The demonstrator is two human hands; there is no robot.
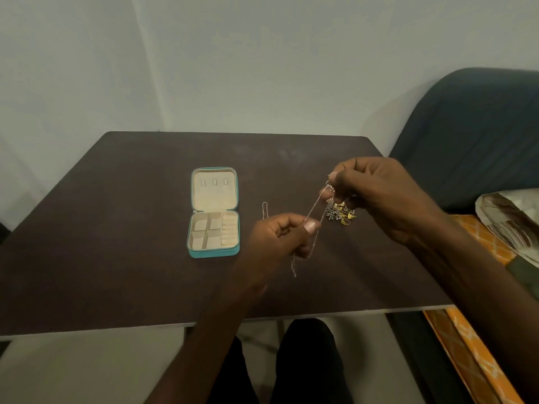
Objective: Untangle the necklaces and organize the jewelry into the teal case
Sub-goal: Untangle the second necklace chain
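Dark table (pixel 116 228) with a blue chair (pixel 472 135) at upper right. The teal case (pixel 213 212) lies open left of center, long axis running up-frame. Small jewelry pile (pixel 342 214) sits partly behind the right hand (pixel 379 196). Both hands pinch a thin necklace chain (pixel 316 208), stretched diagonally from left hand (pixel 280 237) up-right.

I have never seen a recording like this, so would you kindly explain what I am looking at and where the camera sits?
There is no machine here: a person wears a camera on the head, looking down at their own bare hands. On the dark table lies an open teal case, its compartments apparently empty, beside a small pile of gold and silver jewelry. The left hand and right hand each pinch a thin silver necklace chain stretched between them. A second chain lies on the table.
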